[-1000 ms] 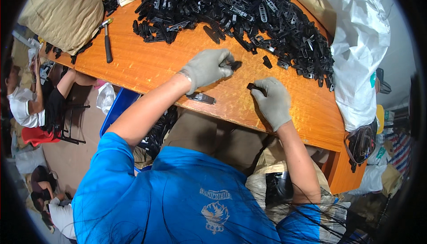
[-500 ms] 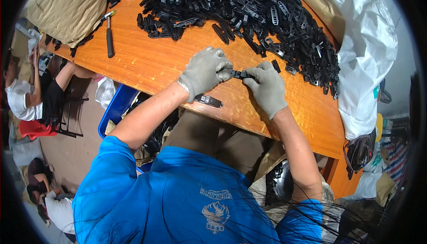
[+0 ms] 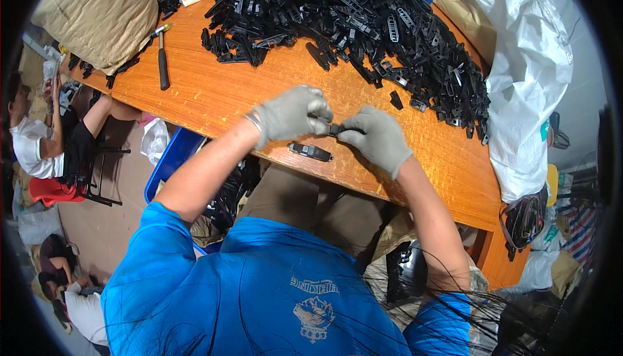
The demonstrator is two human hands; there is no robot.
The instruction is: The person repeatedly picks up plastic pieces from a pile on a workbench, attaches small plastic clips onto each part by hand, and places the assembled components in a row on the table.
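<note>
My left hand (image 3: 291, 116) and my right hand (image 3: 381, 140) both wear grey gloves. Between their fingertips they pinch a small black plastic part (image 3: 335, 129), just above the wooden table (image 3: 233, 106). Fingers cover most of it, so its full shape is hidden. Close to the near table edge, below my left hand, lies a longer black plastic piece (image 3: 310, 152) with a tapered end. A big heap of black plastic parts (image 3: 337, 22) spreads over the far side, and one loose small part (image 3: 396, 100) rests beyond my right hand.
A hammer (image 3: 163, 61) with a dark handle lies at the left, beside a tan sack (image 3: 97, 18). A white sack (image 3: 527, 90) hangs at the right edge. Below the table's left side stands a blue bin (image 3: 170, 161). Other people sit farther left.
Both hands have come nearer the table's front edge, still pinching the small part. It now shows less between the fingers. The longer piece by the edge shows more fully.
</note>
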